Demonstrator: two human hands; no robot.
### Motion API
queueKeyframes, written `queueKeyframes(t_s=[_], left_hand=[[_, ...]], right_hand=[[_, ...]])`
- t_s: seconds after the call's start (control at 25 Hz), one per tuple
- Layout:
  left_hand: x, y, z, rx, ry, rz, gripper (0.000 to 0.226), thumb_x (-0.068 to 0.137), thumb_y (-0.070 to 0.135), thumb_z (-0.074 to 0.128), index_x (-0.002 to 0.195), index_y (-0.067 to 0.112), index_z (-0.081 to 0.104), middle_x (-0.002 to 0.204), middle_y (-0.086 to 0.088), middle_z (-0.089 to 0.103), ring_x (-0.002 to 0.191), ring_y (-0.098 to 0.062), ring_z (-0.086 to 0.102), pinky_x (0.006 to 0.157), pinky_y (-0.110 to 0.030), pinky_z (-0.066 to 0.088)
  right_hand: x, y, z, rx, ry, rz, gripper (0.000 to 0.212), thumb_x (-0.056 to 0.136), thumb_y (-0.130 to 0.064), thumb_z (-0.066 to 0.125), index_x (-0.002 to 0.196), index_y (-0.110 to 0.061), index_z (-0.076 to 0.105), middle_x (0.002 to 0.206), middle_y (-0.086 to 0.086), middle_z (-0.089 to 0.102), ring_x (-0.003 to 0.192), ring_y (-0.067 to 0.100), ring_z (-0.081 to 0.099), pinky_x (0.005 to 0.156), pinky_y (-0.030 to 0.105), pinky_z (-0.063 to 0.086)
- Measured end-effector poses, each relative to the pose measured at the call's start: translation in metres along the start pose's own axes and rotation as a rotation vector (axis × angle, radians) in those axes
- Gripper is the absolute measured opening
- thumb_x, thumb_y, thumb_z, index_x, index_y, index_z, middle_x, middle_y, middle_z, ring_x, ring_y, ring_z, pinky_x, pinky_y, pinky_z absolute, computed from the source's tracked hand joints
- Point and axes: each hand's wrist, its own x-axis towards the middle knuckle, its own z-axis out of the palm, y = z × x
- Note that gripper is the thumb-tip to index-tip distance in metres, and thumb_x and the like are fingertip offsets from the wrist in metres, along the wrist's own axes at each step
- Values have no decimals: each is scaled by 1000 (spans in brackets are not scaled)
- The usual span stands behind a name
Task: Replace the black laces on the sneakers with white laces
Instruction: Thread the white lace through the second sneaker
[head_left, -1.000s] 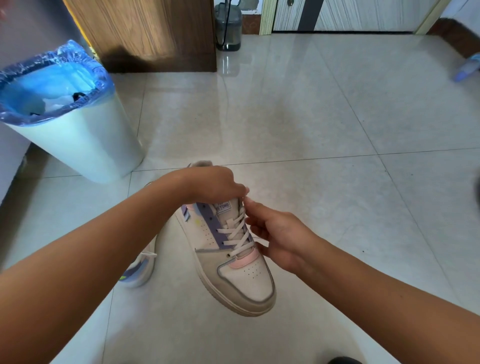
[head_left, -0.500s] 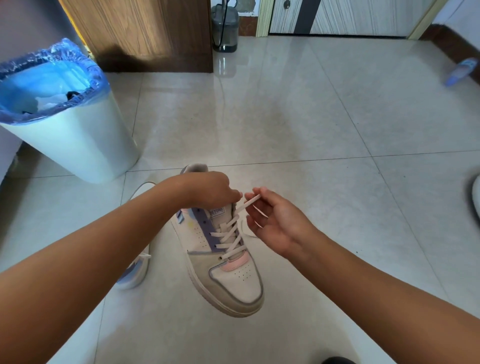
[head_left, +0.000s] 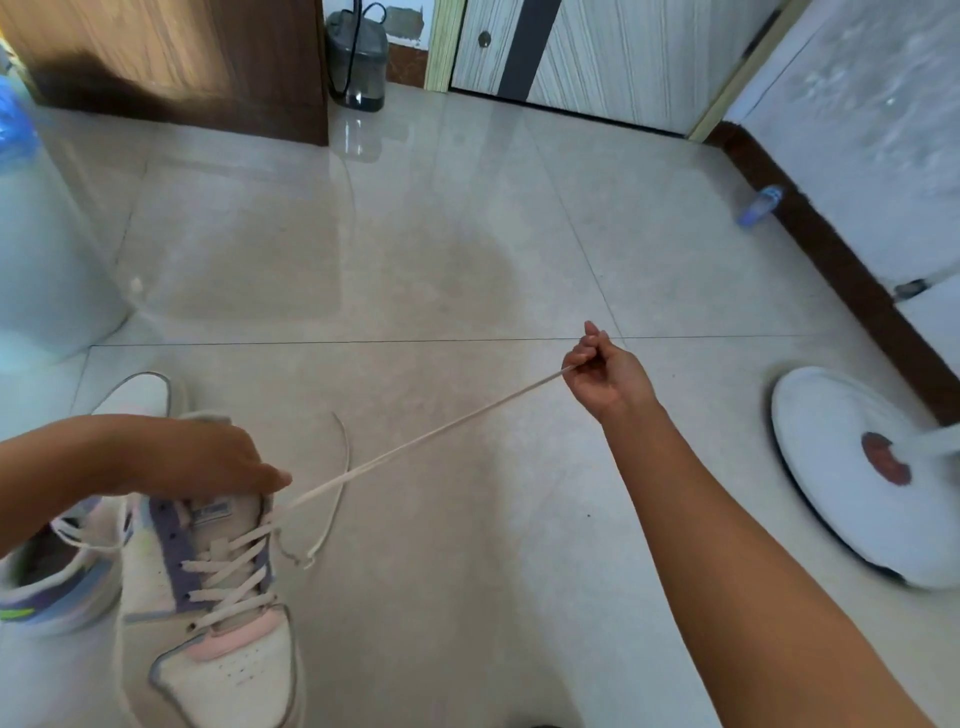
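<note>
White lace (head_left: 431, 434) runs taut from the top eyelet of a sneaker (head_left: 218, 597) at near left, up and to the right, to the person's right hand (head_left: 605, 374), whose fingers (head_left: 584, 353) pinch its far end. The lace's long axis lies on that diagonal, so any further pull would seemingly have to go away from the shoe, toward the far right. The left hand (head_left: 208, 460) rests on the sneaker's collar, its fingers curled over the opening and steadying the shoe; it is by far the nearer hand to the eyelets. A slack loop of the same white lace (head_left: 335, 499) hangs just right of the shoe, its tip near the floor (head_left: 467, 249). White lacing already crosses the rows of the tongue, and no black lace shows on this shoe, so the threading here looks close to done. A second sneaker (head_left: 57, 582) lies at the left edge, partly behind the left forearm, with white lace showing on it as well. A white bin (head_left: 47, 260) with a blue liner stands at far left; its contents cannot be seen. A round white fan base (head_left: 852, 467) sits on the floor at right.
</note>
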Motion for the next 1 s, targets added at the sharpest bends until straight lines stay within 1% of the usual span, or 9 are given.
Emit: queueKeyframes(t_s=[0.24, 0.36, 0.52, 0.6, 0.68, 0.8, 0.88, 0.92, 1.0], left_hand=[[10, -14, 9, -81, 5, -82, 48, 79, 68, 51, 63, 29, 73, 43, 14, 58, 45, 3, 57, 52, -12, 40], [13, -19, 12, -118, 10, -80, 46, 77, 70, 51, 56, 35, 71, 41, 16, 57, 43, 4, 57, 49, -11, 39], [5, -15, 7, -168, 0, -104, 49, 79, 67, 53, 61, 26, 73, 43, 12, 59, 42, 1, 57, 45, -10, 39], [-5, -6, 2, -100, -27, -97, 53, 81, 65, 51, 64, 19, 71, 45, 10, 58, 41, 2, 54, 45, -9, 39], [-14, 3, -8, -119, -55, -68, 54, 84, 62, 49, 73, 15, 72, 57, 9, 62, 48, 3, 56, 50, -11, 41], [-24, 19, -32, -171, 29, -24, 57, 85, 62, 48, 87, 11, 71, 71, 6, 64, 66, -8, 59, 71, -24, 44], [-27, 27, -46, -398, 31, 29, 52, 86, 56, 52, 85, 8, 72, 71, -1, 69, 65, -14, 61, 80, -31, 49], [-30, 31, -52, -552, 6, 58, 47, 87, 50, 55, 83, 6, 71, 73, -6, 70, 64, -18, 63, 79, -33, 51], [-36, 38, -64, -767, -32, 103, 37, 89, 40, 57, 79, 5, 66, 70, -8, 69, 59, -19, 62, 64, -29, 54]], right_hand=[[12, -22, -13, 95, 1, -91, 23, 100, -8, 37, 88, -2, 55, 52, 3, 50, 39, 9, 44, 41, 17, 38], [13, -30, -15, 79, -16, -126, 21, 100, -6, 38, 89, -1, 56, 52, 3, 50, 39, 9, 44, 40, 17, 38], [9, -30, -12, 66, -52, -162, 21, 100, -8, 39, 89, -1, 56, 60, 2, 45, 43, 7, 41, 42, 16, 37], [0, -23, -5, -108, -109, -159, 19, 99, -10, 42, 91, -1, 57, 65, 1, 43, 46, 6, 40, 45, 15, 36], [-13, -3, 6, -469, -192, -114, 17, 96, -11, 49, 96, 0, 62, 68, 1, 46, 51, 6, 43, 50, 16, 39], [-44, 36, 29, -808, -403, 14, 21, 93, -10, 52, 97, 3, 68, 68, 1, 50, 58, 8, 45, 54, 19, 42], [-68, 62, 49, -872, -543, 109, 22, 90, -5, 52, 92, 1, 73, 66, 2, 54, 59, 10, 48, 56, 20, 44], [-79, 73, 59, -914, -607, 126, 21, 88, -3, 54, 89, -2, 75, 66, 2, 57, 61, 10, 51, 57, 19, 46], [-98, 84, 79, -1052, -714, 99, 16, 81, -1, 62, 84, -7, 77, 68, 2, 64, 63, 8, 56, 61, 17, 49]])
